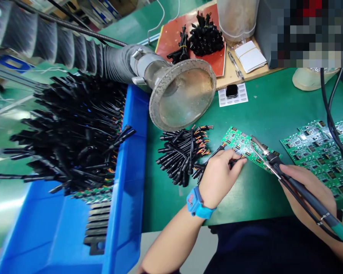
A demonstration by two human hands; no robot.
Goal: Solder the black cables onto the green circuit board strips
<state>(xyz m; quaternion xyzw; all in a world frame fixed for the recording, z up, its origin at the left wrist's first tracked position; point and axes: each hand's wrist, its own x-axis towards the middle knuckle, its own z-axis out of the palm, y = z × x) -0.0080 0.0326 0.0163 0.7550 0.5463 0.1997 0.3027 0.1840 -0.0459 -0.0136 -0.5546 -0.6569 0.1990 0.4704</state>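
Okay, head view, the only one: your left hand [221,171] has thumb and index pinched on a thin black cable with coloured wire ends [242,156], the ends lying at the edge of a narrow green circuit board [237,141]. That board sits flat just beyond your left fingertips, angled toward your right hand [305,186], likely so both hands reach it. Your right fingers are wrapped pen-style around a slim black soldering iron with a metal feed tube [274,161]; that low grip probably steadies the tip. Tip hangs over the board, just past your left fingertips; can't tell if it's touching.

Left of your left fingers, a loose heap of short black cables [178,152], coloured ends mostly facing the board, presumably for easy picking. Beyond that heap, a grey cone-shaped fume hood [183,95] opens toward your fingers, likely to draw smoke. Farther left, a blue plastic bin [135,133] holds bundled black cables and boards. Right of your right fingers, more green circuit boards [317,148] lie flat, seemingly kept within reach.
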